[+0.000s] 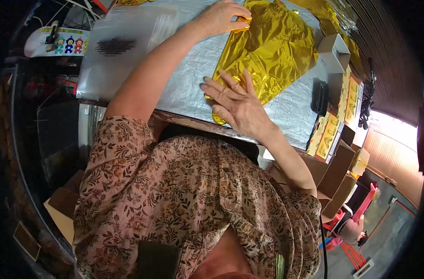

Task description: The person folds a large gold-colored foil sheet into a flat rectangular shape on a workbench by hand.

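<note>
A crumpled, shiny gold foil piece (279,56) lies on the silvery, wrinkled table covering (184,88). At its upper left edge my left hand (219,19) has its fingertips and thumb closed on a bit of the foil. My right hand (242,107) is palm down with its fingers spread over the foil's lower left part, near the front edge of the table. The foil narrows to a rounded end just beside the right thumb. Part of the foil under the right hand is hidden.
Clear plastic sheets (121,51) lie on the table's left. On the right are a white open box (334,51), a black object (320,96) and yellow-printed boxes (327,138). Cardboard boxes (337,172) stand below right. A person (351,229) is farther off at the lower right.
</note>
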Available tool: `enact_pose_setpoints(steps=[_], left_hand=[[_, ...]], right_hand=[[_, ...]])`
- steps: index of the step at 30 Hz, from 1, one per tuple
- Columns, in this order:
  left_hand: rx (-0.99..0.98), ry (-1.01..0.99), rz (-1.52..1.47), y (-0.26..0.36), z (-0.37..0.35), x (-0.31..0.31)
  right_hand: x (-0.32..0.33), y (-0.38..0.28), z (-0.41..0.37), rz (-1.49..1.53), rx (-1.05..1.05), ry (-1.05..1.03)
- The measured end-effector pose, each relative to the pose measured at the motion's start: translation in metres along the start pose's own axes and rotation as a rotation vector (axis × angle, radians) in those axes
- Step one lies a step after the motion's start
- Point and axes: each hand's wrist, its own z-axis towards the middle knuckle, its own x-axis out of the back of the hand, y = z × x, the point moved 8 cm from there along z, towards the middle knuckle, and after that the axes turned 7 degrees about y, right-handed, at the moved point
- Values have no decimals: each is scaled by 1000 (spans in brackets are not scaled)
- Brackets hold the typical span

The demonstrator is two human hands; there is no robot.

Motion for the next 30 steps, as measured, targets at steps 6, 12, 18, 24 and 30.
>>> enact_pose_setpoints(steps=[6, 12, 18, 24, 30], left_hand=[[-9, 24, 69, -14, -7, -8], [1, 28, 127, -8, -6, -8], [-24, 34, 134, -4, -7, -9], [-33, 1, 208, 13, -9, -5], [-3, -17, 232, 11, -9, -7]], right_hand=[[24, 56, 3, -245, -251, 195], [6, 66, -3, -185, -308, 236], [7, 67, -3, -157, -316, 256], [7, 68, -2, -150, -310, 245], [6, 69, -3, -169, -296, 223]])
